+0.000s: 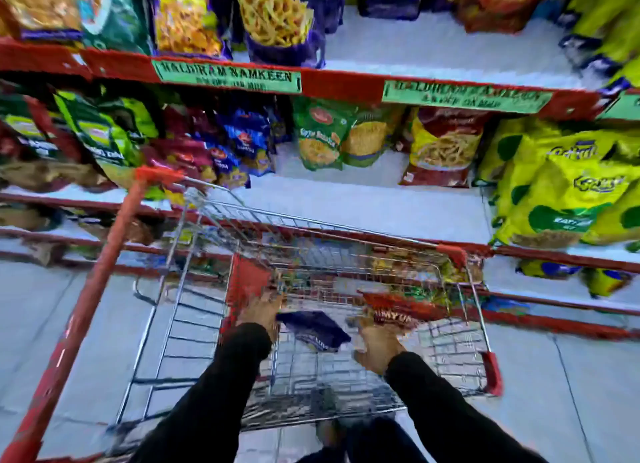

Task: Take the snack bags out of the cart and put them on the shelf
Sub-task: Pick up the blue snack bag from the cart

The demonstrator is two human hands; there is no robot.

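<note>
Both my arms, in black sleeves, reach down into a wire shopping cart (214, 217) with red trim. My left hand (261, 312) touches the left edge of a dark blue snack bag (313, 329) lying in the basket; whether it grips it is blurred. My right hand (375, 343) holds the near end of a red snack bag (398, 308) that lies toward the cart's right side. More bags fill the far end of the basket. The shelf (363, 206) beyond the cart has a bare white stretch in its middle.
Shelves with red edges carry many snack bags: yellow-green ones (561, 192) at right, green, red and blue ones at left and centre. Green price labels (228, 76) run along the upper shelf edge. The cart's red handle (86, 303) slants at left over a pale tiled floor.
</note>
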